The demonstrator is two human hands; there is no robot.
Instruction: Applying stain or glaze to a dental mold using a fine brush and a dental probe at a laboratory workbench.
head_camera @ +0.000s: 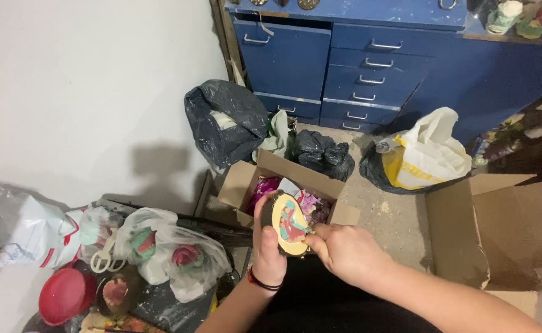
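Note:
My left hand point(267, 246) grips an oval yellow-rimmed plaque point(290, 224) with a painted red and teal figure on it, holding it from its left edge. My right hand point(342, 249) pinches the plaque's right edge with thumb and fingers. A dark band circles my left wrist. Both hands hold the plaque just above an open cardboard box point(244, 179) that has pink and mixed-colour pieces inside.
A blue chest of drawers point(345, 68) stands at the back. Black rubbish bags point(224, 120) and a white and yellow bag point(428, 154) lie on the floor. Another open cardboard box point(505, 228) is on the right. Clear bags of painted figures point(172, 253) and a red bowl point(66, 295) sit at left.

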